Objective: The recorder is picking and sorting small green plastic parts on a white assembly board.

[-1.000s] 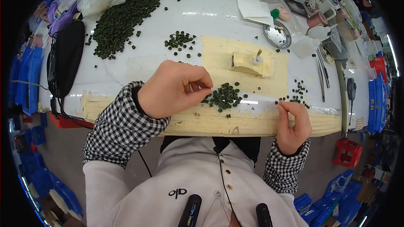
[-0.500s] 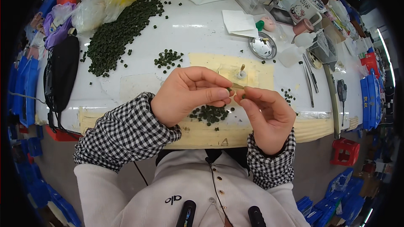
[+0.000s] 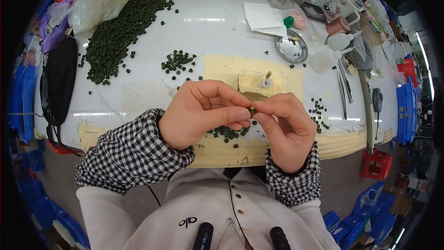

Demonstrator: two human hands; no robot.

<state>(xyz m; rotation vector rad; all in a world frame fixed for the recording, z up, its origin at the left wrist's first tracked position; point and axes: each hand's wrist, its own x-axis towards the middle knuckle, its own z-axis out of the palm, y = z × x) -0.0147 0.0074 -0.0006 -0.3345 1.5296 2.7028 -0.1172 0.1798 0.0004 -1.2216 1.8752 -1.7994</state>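
Observation:
My left hand (image 3: pixel 196 115) is closed in a pinch around a tiny dark green piece (image 3: pixel 252 109). Thumb and forefinger of my right hand (image 3: pixel 289 129) press together right against the same piece, from its other side. Whether the right fingers hold a second piece is hidden. Partly covered by my fingers, a small heap of similar green pieces (image 3: pixel 230 133) lies just beneath. Beyond the hands, a pale yellow block (image 3: pixel 249 82) carries a white stub with a brownish stick (image 3: pixel 268 77) standing up.
A large pile of green pieces (image 3: pixel 122 30) spreads at the far left, with a smaller cluster (image 3: pixel 176 61) nearer. More pieces (image 3: pixel 318 111) lie at right, beside metal tweezers (image 3: pixel 342 88). A round metal lid (image 3: pixel 291 47), white squeeze bottle (image 3: pixel 337 40) and mug (image 3: pixel 336 8) stand behind.
My fingertips have come together around the green piece, the right hand moving left and slightly nearer. The whole view has shifted a little.

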